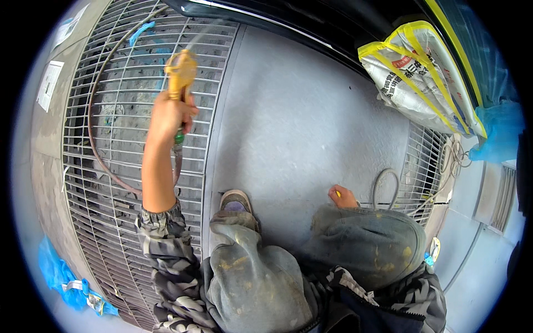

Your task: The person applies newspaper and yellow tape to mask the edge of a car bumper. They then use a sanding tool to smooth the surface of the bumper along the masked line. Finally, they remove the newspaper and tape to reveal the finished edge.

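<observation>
Probably a yellow spray gun [181, 75] in left fingers [187, 111]

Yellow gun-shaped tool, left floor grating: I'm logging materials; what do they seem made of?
The tool in the left hand: perhaps plastic or painted metal, from its yellow colour; blur hides the finish. The grating: probably metal, dull grey, thin crossing bars.

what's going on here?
A crouching person holds a yellow spray gun in the left hand above the floor grating; a pale streak runs from its tip toward a dark glossy panel. The right hand, by the right knee, is curled around a small yellow item, too hidden to identify.
</observation>
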The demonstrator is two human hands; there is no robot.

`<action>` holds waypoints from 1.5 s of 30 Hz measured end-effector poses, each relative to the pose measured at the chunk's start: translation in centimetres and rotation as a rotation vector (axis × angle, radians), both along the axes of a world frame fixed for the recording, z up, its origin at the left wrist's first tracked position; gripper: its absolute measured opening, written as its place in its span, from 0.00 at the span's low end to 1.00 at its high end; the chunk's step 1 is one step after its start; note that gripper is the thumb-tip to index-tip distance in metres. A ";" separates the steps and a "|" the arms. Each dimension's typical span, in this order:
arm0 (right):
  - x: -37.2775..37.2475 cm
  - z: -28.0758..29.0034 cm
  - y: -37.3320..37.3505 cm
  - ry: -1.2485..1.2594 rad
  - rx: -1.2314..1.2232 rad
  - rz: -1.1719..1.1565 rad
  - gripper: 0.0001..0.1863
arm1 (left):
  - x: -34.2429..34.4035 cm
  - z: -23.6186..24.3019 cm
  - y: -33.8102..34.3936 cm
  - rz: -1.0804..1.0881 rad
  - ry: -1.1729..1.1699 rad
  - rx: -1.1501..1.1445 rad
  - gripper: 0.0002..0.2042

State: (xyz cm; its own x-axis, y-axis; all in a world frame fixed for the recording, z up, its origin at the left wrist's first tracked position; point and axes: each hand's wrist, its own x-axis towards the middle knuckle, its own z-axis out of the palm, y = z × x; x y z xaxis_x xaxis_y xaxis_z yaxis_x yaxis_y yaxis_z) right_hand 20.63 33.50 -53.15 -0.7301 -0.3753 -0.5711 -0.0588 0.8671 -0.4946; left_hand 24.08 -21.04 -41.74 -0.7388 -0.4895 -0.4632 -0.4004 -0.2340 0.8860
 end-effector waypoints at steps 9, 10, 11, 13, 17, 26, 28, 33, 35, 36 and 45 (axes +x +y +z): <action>0.2 -0.5 0.4 0.041 -0.029 0.006 0.09 | -3.4 2.4 3.7 -0.137 0.031 -0.024 0.03; 0.2 -0.4 0.3 0.039 -0.024 0.000 0.09 | -3.4 2.4 3.7 -0.130 0.030 -0.025 0.03; 0.2 -0.3 0.1 0.023 -0.013 -0.007 0.09 | -3.4 2.3 3.8 -0.123 0.029 -0.025 0.02; 0.2 -0.1 -0.2 -0.009 0.014 -0.024 0.08 | -3.6 2.1 4.1 -0.142 0.012 -0.028 0.02; 0.1 -0.1 -0.3 0.025 -0.018 -0.005 0.09 | -3.9 0.6 5.9 -0.242 -0.014 -0.004 0.02; 0.1 -0.3 -0.1 0.027 -0.020 -0.013 0.10 | -7.1 1.0 10.8 -0.389 -0.013 -0.002 0.05; 0.1 -0.2 -0.2 0.036 -0.022 0.004 0.10 | -8.0 1.2 12.0 -0.423 -0.008 0.011 0.05; -0.1 0.5 -0.7 -0.021 0.053 -0.017 0.10 | -9.2 1.2 13.7 -0.514 -0.021 -0.007 0.06; -0.1 0.4 -0.5 -0.015 0.040 -0.012 0.10 | -9.2 1.3 14.2 -0.517 -0.012 0.040 0.02; -0.1 0.3 -0.4 -0.010 0.028 -0.014 0.10 | -9.2 1.3 14.4 -0.518 -0.006 0.063 0.01; 0.0 0.3 -0.8 -0.010 0.060 -0.028 0.09 | -9.0 -0.1 14.7 -0.573 -0.026 -0.036 0.10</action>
